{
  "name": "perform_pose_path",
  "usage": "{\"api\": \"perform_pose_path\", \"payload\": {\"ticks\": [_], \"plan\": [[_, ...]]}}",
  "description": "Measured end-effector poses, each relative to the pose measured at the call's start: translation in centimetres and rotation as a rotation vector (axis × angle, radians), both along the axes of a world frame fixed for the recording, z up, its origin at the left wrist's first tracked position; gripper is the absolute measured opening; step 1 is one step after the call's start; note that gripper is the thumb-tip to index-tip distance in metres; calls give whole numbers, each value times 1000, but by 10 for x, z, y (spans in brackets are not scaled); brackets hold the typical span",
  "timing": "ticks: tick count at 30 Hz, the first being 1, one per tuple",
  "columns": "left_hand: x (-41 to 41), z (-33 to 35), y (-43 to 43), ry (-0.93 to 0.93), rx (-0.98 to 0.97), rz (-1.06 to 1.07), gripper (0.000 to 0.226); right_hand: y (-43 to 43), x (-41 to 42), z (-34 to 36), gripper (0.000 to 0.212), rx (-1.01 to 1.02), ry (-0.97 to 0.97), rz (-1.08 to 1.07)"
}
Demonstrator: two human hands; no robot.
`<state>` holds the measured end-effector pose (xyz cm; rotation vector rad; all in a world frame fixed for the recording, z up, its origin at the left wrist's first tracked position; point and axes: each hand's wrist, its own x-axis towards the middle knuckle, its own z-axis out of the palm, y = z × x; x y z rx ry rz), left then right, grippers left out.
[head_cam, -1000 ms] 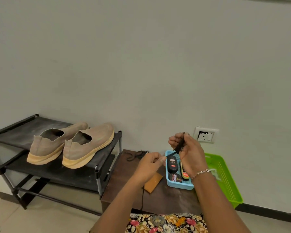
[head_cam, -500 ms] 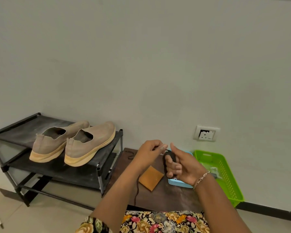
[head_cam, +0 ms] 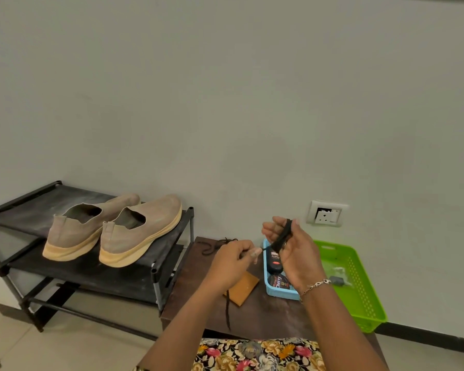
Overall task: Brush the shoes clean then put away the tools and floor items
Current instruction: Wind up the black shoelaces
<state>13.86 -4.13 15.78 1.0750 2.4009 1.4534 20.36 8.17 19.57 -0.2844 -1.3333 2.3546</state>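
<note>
Above the blue tray (head_cam: 268, 279), my right grip (head_cam: 292, 250) holds a wound black shoelace (head_cam: 283, 235); my left grip (head_cam: 233, 263) pinches its loose end.

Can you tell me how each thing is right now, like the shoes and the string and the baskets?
Shoes: side by side on the rack's top shelf.
Black shoelace: wound round the right hand's fingers, its free end pinched by the left hand.
Blue basket: on the table, holding polish bottles.
Green basket: beside the blue one, a few small items inside.
Brown pad: flat on the table.
</note>
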Motion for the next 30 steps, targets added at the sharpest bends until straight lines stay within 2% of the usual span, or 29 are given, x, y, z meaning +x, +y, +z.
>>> {"api": "perform_pose_path", "payload": {"ticks": [3, 6, 8, 11, 13, 16, 20, 22, 23, 25, 28, 30], "plan": [[-6, 2, -3, 27, 25, 148, 29, 2, 11, 1, 42, 260, -168, 191], [-21, 3, -9, 21, 44, 349, 34, 7, 21, 2, 45, 407, -383, 359], [-30, 5, -14, 31, 24, 425, 38, 9, 24, 1, 46, 435, -485, 357], [-37, 8, -16, 37, 12, 443, 37, 11, 26, -1, 47, 401, -525, 335], [-37, 6, -14, 27, 18, 452, 38, 10, 25, 0, 46, 325, -519, 351], [-34, -2, -10, -18, 7, 421, 38, 10, 21, 4, 42, -19, -380, 325], [-14, -14, -5, -91, -73, 178, 35, 12, 10, 8, 49, -436, -57, 154], [-2, -20, -4, -109, -113, 31, 32, 14, 3, 7, 39, -499, 89, 80], [2, -21, -4, -98, -137, -26, 31, 15, 1, 5, 29, -470, 140, 64], [7, -19, -4, -37, -155, -113, 28, 16, -4, -4, 25, -274, 139, 17], [9, -3, -4, 97, -125, -187, 26, 15, -1, -18, 37, 339, -101, -88], [8, 8, -1, 133, -103, -192, 27, 11, 5, -20, 48, 673, -262, 0]]}}
